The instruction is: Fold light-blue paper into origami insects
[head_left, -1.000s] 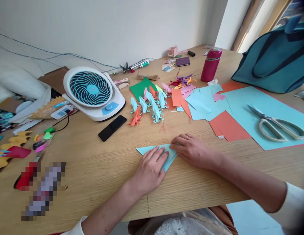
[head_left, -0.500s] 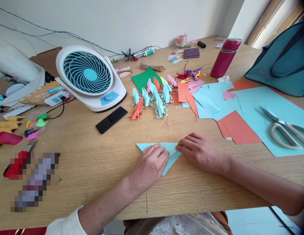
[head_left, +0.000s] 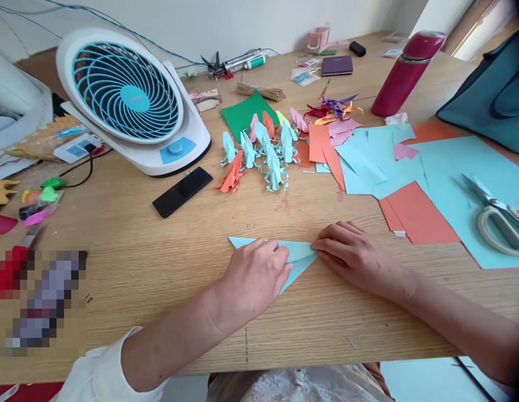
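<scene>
A light blue sheet of paper (head_left: 300,252), folded into a triangular shape, lies on the wooden table in front of me. My left hand (head_left: 257,273) rests on its middle with curled fingers pressed to the paper, hiding part of it. At the right corner, my right hand (head_left: 354,254) pinches the paper between thumb and fingers. Farther back stands a cluster of folded paper figures (head_left: 273,167), mostly light blue, with some orange, pink and yellow-green ones.
A white fan (head_left: 176,123) and a black phone (head_left: 182,191) are at the left. To the right lie orange paper (head_left: 424,215), large blue sheets (head_left: 456,167) and scissors (head_left: 496,218). A magenta bottle (head_left: 405,75) and a teal bag (head_left: 489,95) stand behind them.
My right hand has shifted slightly right, still at the paper's right corner. My left hand's fingers have curled in more on the paper. The camera view has moved a little.
</scene>
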Demonstrator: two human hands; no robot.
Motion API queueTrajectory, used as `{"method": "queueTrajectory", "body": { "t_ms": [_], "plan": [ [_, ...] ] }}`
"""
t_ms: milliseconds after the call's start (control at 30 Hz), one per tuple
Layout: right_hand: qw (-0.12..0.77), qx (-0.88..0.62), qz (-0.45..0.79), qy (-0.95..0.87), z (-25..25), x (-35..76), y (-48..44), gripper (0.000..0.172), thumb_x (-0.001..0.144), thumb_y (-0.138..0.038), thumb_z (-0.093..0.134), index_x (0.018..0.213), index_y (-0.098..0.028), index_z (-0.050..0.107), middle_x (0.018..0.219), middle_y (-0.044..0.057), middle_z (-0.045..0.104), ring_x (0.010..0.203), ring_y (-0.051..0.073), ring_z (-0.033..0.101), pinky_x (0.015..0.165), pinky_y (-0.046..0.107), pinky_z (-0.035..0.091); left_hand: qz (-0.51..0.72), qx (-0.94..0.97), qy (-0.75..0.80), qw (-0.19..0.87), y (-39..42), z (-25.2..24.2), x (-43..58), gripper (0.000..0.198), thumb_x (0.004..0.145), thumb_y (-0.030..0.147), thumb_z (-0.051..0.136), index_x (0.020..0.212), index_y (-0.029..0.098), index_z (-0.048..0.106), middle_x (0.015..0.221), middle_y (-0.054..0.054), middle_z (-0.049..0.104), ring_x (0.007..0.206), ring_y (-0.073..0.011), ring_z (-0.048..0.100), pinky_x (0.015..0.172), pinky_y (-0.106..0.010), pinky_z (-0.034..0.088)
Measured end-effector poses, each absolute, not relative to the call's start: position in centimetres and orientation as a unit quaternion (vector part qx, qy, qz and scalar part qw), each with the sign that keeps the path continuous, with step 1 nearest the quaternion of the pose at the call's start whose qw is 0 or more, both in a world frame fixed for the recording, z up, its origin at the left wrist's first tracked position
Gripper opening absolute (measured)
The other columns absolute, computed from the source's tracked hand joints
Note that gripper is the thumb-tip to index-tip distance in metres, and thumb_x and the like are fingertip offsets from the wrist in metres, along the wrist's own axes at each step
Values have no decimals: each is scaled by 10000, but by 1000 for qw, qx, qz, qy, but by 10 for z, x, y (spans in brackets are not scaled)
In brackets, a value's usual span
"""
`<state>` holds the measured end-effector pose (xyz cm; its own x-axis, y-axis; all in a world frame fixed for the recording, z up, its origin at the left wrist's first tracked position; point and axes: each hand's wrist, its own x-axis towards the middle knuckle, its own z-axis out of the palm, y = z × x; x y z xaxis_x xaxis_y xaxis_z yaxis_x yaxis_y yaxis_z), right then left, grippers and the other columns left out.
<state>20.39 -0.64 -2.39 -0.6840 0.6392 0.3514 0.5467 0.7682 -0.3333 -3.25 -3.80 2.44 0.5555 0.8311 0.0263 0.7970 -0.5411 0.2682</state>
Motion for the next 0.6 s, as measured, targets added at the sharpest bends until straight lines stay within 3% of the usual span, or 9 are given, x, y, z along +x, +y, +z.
{"method": "queueTrajectory", "body": {
  "t_ms": [167,600],
  "plan": [
    [231,-334,108,-907,-25,207,-6,157,963,-182,494,935,-190,648,884,80,609,810,199,552,727,353,407,9,880,466,90,-29,27,-25,139,857,267,620,746,187,597,785,-63,597,690,-222,598,592,-325,465],
    [223,-337,117,-907,-32,210,-10,131,979,-216,488,971,-211,619,880,52,596,781,178,568,742,348,392,-25,880,474,18,-38,24,-13,166,848,284,663,931,171,575,856,-84,588,820,-253,598,607,-330,486]
  ]
}}
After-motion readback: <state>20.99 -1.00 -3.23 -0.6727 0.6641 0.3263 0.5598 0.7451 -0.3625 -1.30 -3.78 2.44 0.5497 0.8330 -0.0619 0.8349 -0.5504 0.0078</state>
